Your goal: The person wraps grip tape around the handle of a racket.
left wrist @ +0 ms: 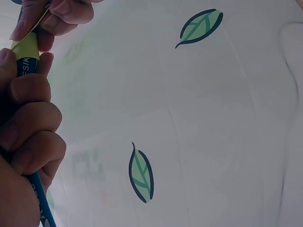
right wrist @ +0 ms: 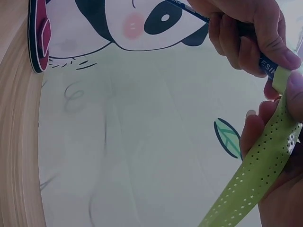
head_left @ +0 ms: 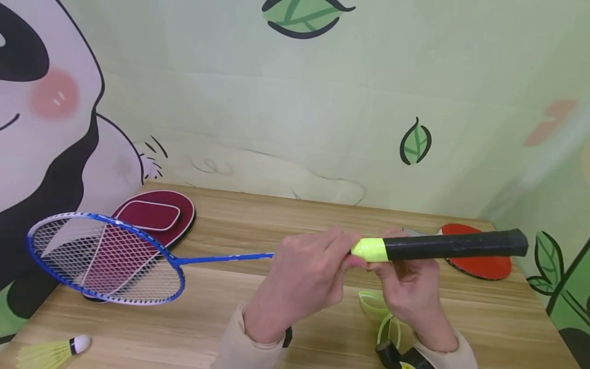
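A blue and white badminton racket [head_left: 230,258] is held sideways above the wooden table, its strung head to the left and its black handle [head_left: 456,246] to the right. My left hand [head_left: 304,277] curls its fingers round the racket just left of the handle. Yellow-green grip tape [head_left: 369,249] covers the handle's left end. In the right wrist view, a perforated length of the tape [right wrist: 255,179] runs down from the racket, and my right hand [right wrist: 284,182] pinches it close to the wrapped part. Both hands' fingertips [left wrist: 21,30] meet near the tape in the left wrist view.
A maroon paddle case [head_left: 186,205] lies behind the racket head. On the table [head_left: 221,307] are a yellow shuttlecock [head_left: 50,353] at front left and a red table tennis paddle [head_left: 484,266] at right. Behind stands a pale wall [head_left: 230,113] with leaf and panda drawings.
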Demonstrator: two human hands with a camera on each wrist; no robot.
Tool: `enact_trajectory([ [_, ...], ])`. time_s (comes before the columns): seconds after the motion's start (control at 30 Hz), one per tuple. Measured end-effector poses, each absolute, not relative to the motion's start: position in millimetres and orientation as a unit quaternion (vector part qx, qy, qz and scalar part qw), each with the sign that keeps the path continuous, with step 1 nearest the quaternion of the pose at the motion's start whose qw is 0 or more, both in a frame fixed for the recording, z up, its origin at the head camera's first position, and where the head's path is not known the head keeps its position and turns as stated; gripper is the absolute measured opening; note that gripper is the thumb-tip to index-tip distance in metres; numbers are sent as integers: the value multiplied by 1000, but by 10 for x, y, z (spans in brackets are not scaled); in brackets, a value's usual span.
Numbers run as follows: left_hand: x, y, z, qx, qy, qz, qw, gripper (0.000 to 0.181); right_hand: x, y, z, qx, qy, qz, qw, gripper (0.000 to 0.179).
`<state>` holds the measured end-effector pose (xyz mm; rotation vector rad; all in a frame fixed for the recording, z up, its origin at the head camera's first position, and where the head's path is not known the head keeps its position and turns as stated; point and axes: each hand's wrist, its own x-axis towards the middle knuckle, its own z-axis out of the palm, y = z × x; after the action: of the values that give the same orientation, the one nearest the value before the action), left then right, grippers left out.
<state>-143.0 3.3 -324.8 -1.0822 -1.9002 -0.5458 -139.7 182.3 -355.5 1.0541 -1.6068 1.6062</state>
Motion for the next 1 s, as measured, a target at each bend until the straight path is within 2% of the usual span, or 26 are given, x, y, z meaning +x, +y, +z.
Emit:
enact_trajectory([
  [0.23, -1435, 13, -3256, -431, -773, -212, 414, 41, -1417, 1772, -3617, 410, -605, 594, 336, 32],
  [0.4, -1442, 16, -3259, -432, -774, -211, 411, 40, -1433, 1789, -3630, 415, -595, 605, 328, 30],
  [0.6, -1437, 24, -3262, -433, -778, -211, 403, 45, -1406, 1815, -3647, 395, -576, 643, 313, 50],
  [0.83, -1418, 32, -3254, -444, -779, -224, 382, 42, -1420, 1815, -3651, 392, -556, 651, 337, 41],
  [0.93, -1406, 23, -3238, -446, -783, -255, 351, 31, -1424, 1824, -3658, 387, -560, 650, 337, 41],
  [1.0, -1405, 10, -3226, -449, -779, -280, 336, 32, -1426, 1828, -3666, 385, -560, 652, 337, 42],
])
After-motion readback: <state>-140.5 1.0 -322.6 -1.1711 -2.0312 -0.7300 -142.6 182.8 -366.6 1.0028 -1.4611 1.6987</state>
